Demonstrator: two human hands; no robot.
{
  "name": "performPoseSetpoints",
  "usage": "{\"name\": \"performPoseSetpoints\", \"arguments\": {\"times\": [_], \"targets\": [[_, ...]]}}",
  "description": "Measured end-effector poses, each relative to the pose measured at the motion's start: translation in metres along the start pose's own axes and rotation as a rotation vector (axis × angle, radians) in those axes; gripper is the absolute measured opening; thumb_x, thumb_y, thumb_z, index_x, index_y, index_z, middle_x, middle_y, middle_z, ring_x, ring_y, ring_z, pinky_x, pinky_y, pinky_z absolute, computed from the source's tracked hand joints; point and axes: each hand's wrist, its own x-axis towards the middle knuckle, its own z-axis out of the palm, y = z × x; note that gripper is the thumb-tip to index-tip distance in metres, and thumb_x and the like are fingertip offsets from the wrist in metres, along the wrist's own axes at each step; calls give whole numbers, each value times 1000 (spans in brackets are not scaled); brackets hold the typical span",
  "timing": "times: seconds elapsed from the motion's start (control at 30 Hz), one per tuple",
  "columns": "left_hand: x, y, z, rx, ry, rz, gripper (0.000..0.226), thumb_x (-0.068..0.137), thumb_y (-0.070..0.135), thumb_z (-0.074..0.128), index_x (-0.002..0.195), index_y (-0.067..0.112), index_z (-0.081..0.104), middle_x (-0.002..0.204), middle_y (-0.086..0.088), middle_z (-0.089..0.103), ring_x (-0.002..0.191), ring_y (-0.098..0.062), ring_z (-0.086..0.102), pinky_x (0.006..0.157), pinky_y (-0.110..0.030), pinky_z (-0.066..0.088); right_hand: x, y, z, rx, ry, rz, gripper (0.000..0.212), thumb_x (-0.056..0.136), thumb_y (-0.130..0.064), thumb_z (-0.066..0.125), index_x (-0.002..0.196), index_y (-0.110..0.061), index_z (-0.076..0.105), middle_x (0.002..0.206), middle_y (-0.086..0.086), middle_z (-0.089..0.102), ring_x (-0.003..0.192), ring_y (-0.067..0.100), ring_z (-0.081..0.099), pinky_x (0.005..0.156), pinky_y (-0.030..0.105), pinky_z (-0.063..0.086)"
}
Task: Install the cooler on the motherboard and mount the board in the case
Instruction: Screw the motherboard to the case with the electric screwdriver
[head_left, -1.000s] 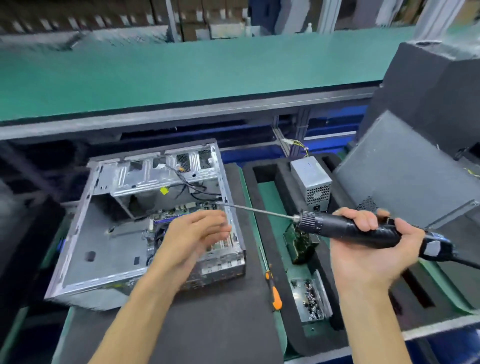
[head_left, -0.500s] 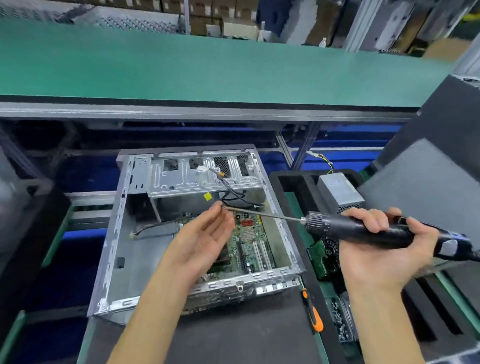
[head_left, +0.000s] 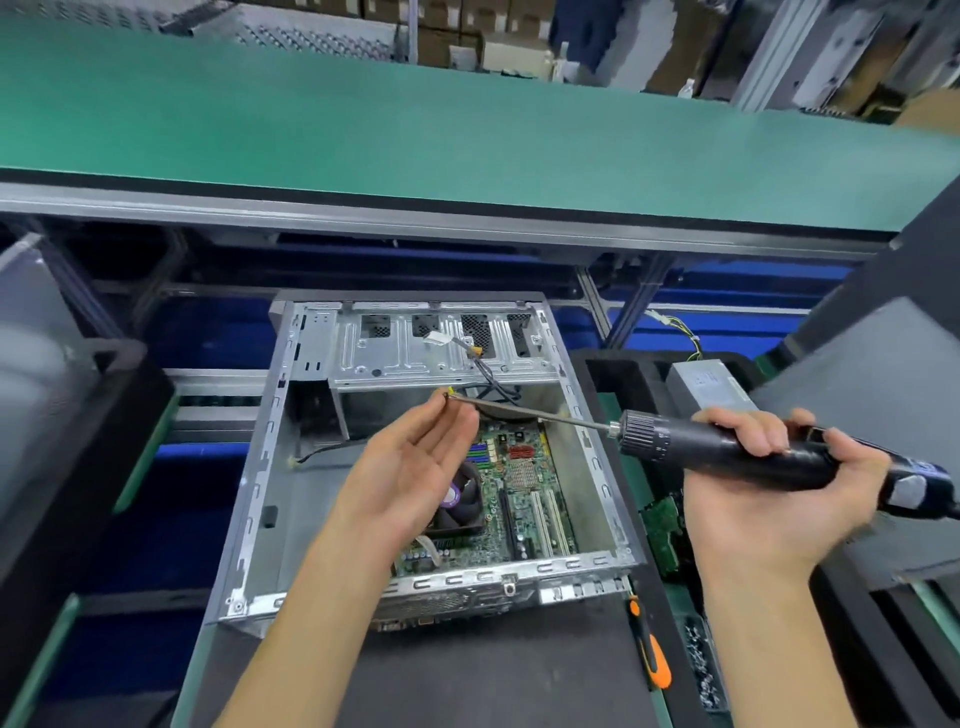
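An open silver PC case (head_left: 260, 467) lies on a dark mat in front of me. Inside it sits the green motherboard (head_left: 524, 499), with the black fan cooler (head_left: 457, 512) on it, partly hidden by my left hand. My left hand (head_left: 415, 467) is palm up over the case. Its thumb and forefinger pinch a tiny screw (head_left: 447, 396) at the tip of the long bit. My right hand (head_left: 769, 519) grips the black electric screwdriver (head_left: 727, 452), held level above the case's right wall and pointing left.
To the right of the case, a foam tray holds a grey power supply (head_left: 706, 384), a green card (head_left: 662, 525) and a bin of screws (head_left: 701, 670). An orange-handled screwdriver (head_left: 652, 654) lies beside the case. A green conveyor (head_left: 467, 130) runs behind it.
My view swung so the case now sits centred and closer. My left hand rose from the board and turned palm up to the bit's tip. The screwdriver stayed level.
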Motion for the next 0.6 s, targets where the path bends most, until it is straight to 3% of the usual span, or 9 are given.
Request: {"name": "performPoseSetpoints", "arguments": {"times": [0.43, 0.6], "targets": [[2, 0, -3, 335, 26, 144, 13, 68, 12, 77, 79, 6, 79, 89, -17, 73, 91, -28, 73, 74, -28, 59, 3, 4, -2, 1, 13, -5, 11, 71, -26, 58, 76, -17, 53, 61, -6, 37, 53, 12, 39, 69, 26, 47], [3, -5, 1, 246, 3, 148, 8, 71, 12, 75, 75, 7, 79, 86, -13, 74, 85, -24, 74, 73, -28, 59, 2, 13, 2, -5, -2, 3, 10, 73, -26, 57, 76, -18, 52, 60, -5, 38, 53, 12, 40, 69, 27, 47]]}}
